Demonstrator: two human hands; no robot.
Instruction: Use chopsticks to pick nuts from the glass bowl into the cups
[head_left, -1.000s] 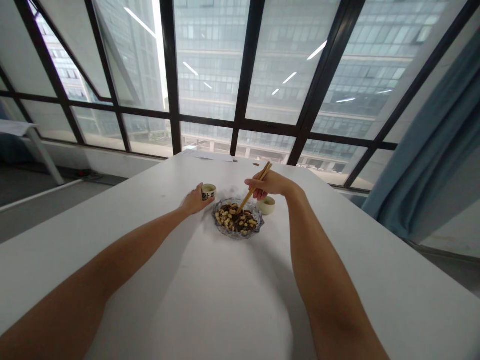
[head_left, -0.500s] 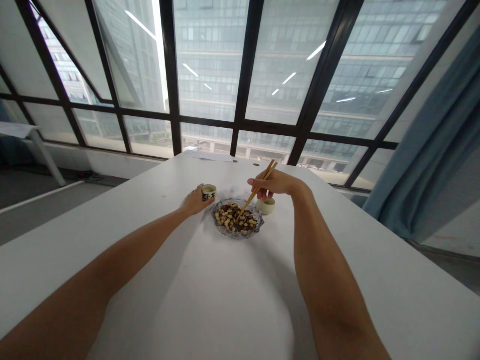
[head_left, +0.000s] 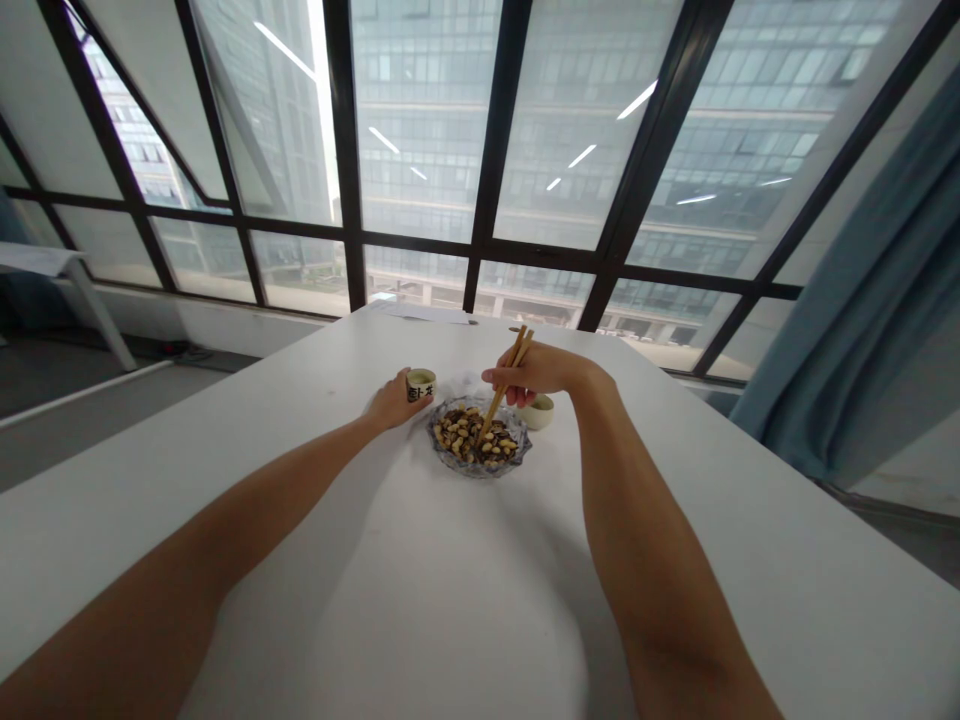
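A scalloped clear glass plate [head_left: 517, 452] holds a mix of pale and dark nuts or seeds [head_left: 469, 432]. My right hand [head_left: 529, 372] grips a pair of wooden chopsticks [head_left: 504, 385] over the plate, their tips down among the pieces. Whether the tips pinch a piece is too small to tell. My left hand [head_left: 393, 401] is wrapped round a small cup [head_left: 421, 386] with dark characters on its side, at the plate's upper left. A second pale cup [head_left: 537, 413] stands at the plate's right, partly behind my right hand.
The white table [head_left: 450, 580] reaches toward large dark-framed windows. Papers [head_left: 420, 314] lie at its far edge. A blue curtain [head_left: 847, 330] hangs at the right, and another white table [head_left: 37, 260] stands at the far left.
My right hand has shifted slightly left, and the chopsticks are more upright, with their tips still in the plate. My left hand keeps its hold on the cup.
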